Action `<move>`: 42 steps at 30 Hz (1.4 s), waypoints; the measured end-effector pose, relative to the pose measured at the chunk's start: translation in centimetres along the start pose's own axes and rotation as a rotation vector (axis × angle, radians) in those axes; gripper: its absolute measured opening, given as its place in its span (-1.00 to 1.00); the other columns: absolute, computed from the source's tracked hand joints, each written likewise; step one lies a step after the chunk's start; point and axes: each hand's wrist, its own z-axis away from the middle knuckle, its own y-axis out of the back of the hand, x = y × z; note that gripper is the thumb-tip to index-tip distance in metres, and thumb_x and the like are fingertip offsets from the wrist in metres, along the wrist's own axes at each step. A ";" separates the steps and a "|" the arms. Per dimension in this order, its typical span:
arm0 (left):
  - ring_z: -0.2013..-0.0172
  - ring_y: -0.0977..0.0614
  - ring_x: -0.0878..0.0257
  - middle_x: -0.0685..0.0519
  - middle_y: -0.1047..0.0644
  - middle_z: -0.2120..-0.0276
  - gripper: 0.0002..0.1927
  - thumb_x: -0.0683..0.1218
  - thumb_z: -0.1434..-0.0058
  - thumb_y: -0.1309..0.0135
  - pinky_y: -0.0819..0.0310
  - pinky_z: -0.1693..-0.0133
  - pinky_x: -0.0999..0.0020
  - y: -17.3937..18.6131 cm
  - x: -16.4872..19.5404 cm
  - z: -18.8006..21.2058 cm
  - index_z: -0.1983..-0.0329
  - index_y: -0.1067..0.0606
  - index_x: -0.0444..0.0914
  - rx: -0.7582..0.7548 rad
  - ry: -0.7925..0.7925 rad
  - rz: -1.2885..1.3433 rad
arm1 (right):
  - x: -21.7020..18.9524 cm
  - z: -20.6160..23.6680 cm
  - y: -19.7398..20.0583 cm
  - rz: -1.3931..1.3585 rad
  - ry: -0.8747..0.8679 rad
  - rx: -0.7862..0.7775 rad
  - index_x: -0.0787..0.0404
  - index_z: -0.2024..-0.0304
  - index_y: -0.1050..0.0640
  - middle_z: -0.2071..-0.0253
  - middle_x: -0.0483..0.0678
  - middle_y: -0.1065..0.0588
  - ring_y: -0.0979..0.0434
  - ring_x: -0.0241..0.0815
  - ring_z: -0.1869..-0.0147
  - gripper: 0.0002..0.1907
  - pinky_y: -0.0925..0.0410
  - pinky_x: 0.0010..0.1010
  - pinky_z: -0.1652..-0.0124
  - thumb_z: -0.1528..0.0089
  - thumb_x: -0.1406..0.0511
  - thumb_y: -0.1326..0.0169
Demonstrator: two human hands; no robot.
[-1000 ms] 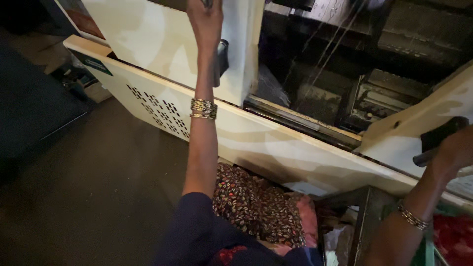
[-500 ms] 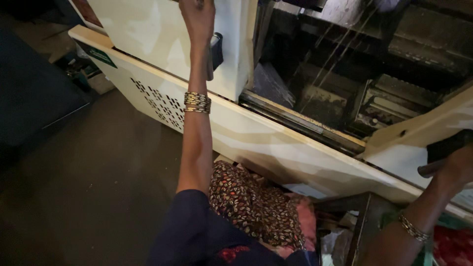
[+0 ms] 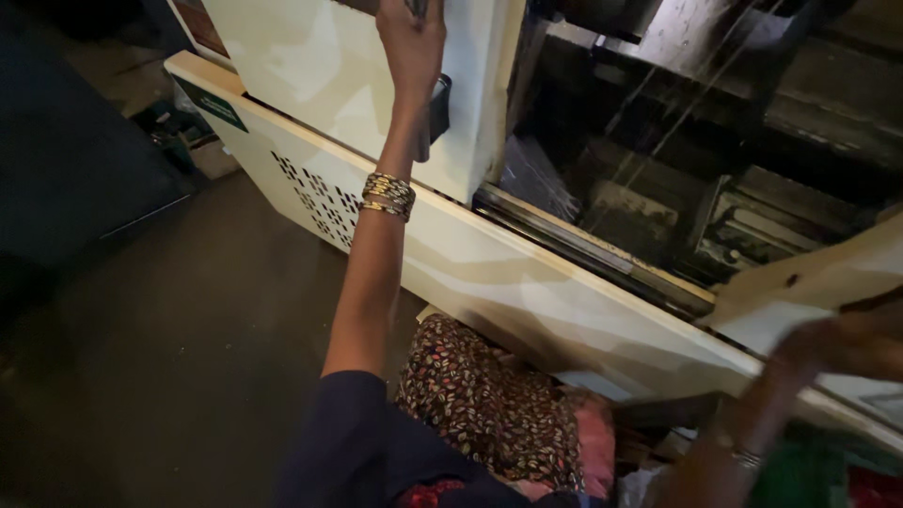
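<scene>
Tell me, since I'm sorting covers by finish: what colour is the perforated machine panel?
Cream, with a patch of small dark vent holes; the panel shows in the head view, below the left hand.

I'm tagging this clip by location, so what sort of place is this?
Probably a textile workshop or factory floor: a large cream machine housing with vent holes, taut threads running into its dark open interior, and a bare concrete floor.

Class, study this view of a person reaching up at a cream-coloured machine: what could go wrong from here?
1. The left hand is stretched high on the cream upper panel; the bangles might catch an edge.
2. The open machine bay shows taut threads and metal parts; a hand straying inside could be hurt.
3. The right hand is blurred, so its hold looks uncertain.
</scene>
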 end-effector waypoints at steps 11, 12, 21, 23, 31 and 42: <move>0.49 -0.54 0.30 -0.08 -0.55 0.47 -0.53 -0.06 -0.45 -0.12 -0.47 0.40 0.31 0.7 2.4 2.6 -0.30 -0.33 -0.38 0.006 -0.115 -0.017 | -14.8 -1.0 -25.0 -0.836 -0.686 -0.812 0.07 -0.02 -0.56 0.25 -0.34 -0.49 -0.46 -0.50 0.23 -0.68 -0.40 -0.61 0.30 -0.39 0.03 -0.13; 0.53 -0.50 0.30 -0.08 -0.52 0.51 -0.53 -0.06 -0.46 -0.12 -0.42 0.44 0.32 0.8 2.6 2.8 -0.33 -0.34 -0.36 -0.014 -0.063 -0.043 | -14.8 -1.5 -27.0 -0.994 -0.748 -0.839 0.07 0.07 -0.51 0.31 -0.31 -0.41 -0.35 -0.47 0.30 -0.71 -0.29 -0.57 0.35 -0.42 0.03 -0.16; 0.60 -0.46 0.37 0.02 -0.49 0.59 -0.47 -0.10 -0.45 -0.12 -0.36 0.51 0.38 2.3 4.3 4.0 -0.39 -0.26 -0.37 -0.016 -0.042 -0.112 | -18.5 -4.7 -35.1 -1.108 -1.187 -0.593 -0.05 0.28 -0.56 0.48 -0.31 -0.38 -0.32 -0.45 0.47 -0.77 -0.17 -0.53 0.46 -0.33 0.02 -0.22; 0.61 -0.45 0.37 0.02 -0.48 0.60 -0.46 -0.12 -0.44 -0.12 -0.34 0.52 0.38 2.7 4.7 4.2 -0.39 -0.25 -0.38 -0.020 -0.032 -0.107 | -19.2 -4.9 -35.5 -1.113 -1.078 -0.532 -0.04 0.36 -0.49 0.53 -0.33 -0.29 -0.20 -0.45 0.53 -0.70 0.01 -0.52 0.53 -0.29 0.08 -0.34; 0.61 -0.47 0.39 0.04 -0.47 0.60 -0.46 -0.14 -0.45 -0.12 -0.32 0.53 0.40 3.2 5.9 4.3 -0.40 -0.24 -0.38 -0.031 -0.042 -0.123 | -18.4 -5.4 -35.2 -1.103 -1.027 -0.396 0.03 0.37 -0.51 0.52 -0.27 -0.41 -0.23 -0.45 0.58 -0.70 0.05 -0.53 0.64 -0.30 0.08 -0.30; 0.62 -0.46 0.35 0.02 -0.45 0.60 -0.60 -0.13 -0.48 -0.12 -0.29 0.53 0.37 4.0 5.6 4.2 -0.26 -0.30 -0.36 -0.030 -0.053 -0.140 | -18.8 -6.5 -34.9 -1.289 -1.132 -0.378 0.11 0.43 -0.54 0.54 -0.20 -0.50 -0.30 -0.40 0.59 -0.73 -0.10 -0.52 0.57 -0.27 0.26 -0.38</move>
